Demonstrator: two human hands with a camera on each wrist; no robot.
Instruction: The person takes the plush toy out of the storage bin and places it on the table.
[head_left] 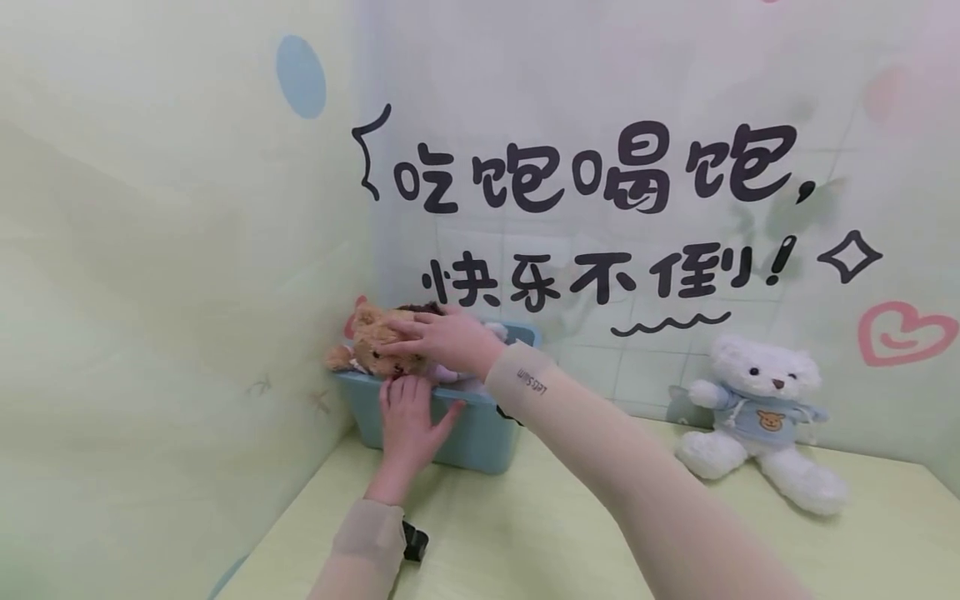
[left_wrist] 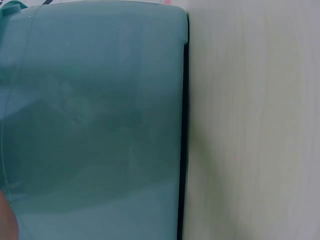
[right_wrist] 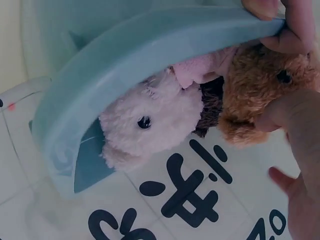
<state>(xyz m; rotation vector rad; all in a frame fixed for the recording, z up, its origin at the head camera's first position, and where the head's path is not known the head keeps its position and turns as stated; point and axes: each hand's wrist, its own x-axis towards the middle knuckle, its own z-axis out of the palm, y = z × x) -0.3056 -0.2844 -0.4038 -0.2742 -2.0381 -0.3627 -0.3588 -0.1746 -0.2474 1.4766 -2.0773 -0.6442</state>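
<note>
A blue plastic bin (head_left: 476,437) stands in the corner with several plush toys in it. My left hand (head_left: 408,421) holds its front rim, fingers bent over the edge and thumb spread on the outer wall. A brown teddy bear (head_left: 367,333) sits at the bin's left end, its head above the rim. My right hand (head_left: 450,337) rests on that head with fingers extended. In the right wrist view, a white plush toy (right_wrist: 150,122) lies beside a pink plush part (right_wrist: 197,67) and dark brown fur (right_wrist: 210,105). The toys' lower parts are hidden.
A white teddy bear (head_left: 772,375) in a blue hoodie sits on the light table (head_left: 555,517) to the right, against the back wall. The left wall (head_left: 165,333) stands close beside the bin. Black lettering marks the back wall.
</note>
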